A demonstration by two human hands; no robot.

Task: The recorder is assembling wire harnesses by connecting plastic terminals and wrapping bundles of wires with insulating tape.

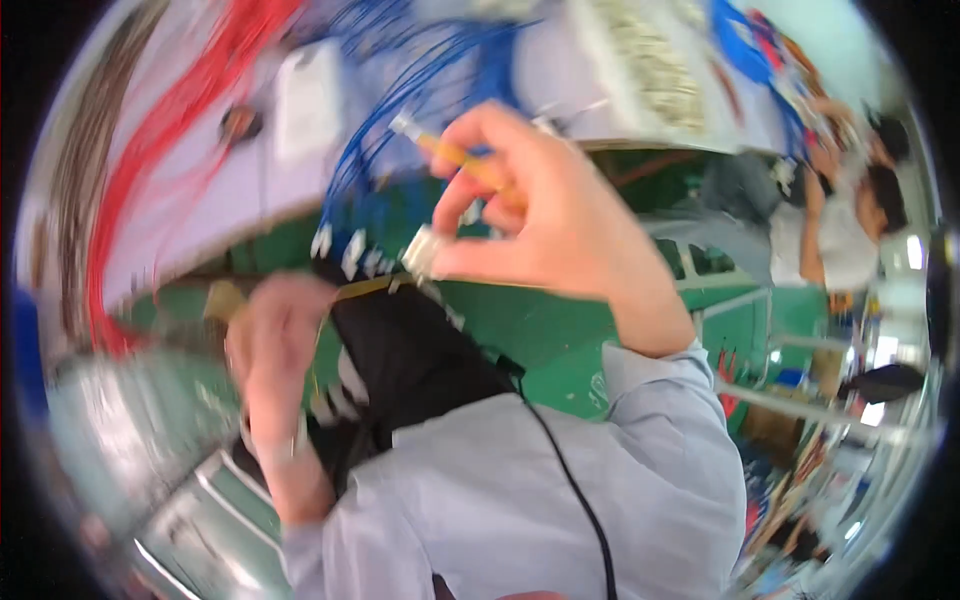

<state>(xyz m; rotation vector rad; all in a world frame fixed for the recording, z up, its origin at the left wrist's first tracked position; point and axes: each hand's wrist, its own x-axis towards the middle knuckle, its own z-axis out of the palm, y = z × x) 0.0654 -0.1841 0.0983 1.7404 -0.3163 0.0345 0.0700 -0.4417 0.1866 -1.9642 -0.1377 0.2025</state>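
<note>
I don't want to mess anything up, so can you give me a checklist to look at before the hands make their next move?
1. White plug held: ok, at the thumb and fingertips of the right hand.
2. Yellow stick held: ok, in that same hand, its pale tip pointing away from the plug.
3. Left hand gripping firmly: cannot tell, it is too blurred.
4. Yellow wire joined to the white plug: cannot tell, too blurry there.
5. Blue wires all lying on the table: not ok, some hang over its edge.
6. Red wires away from the right hand: ok, they are over at the left.
</note>
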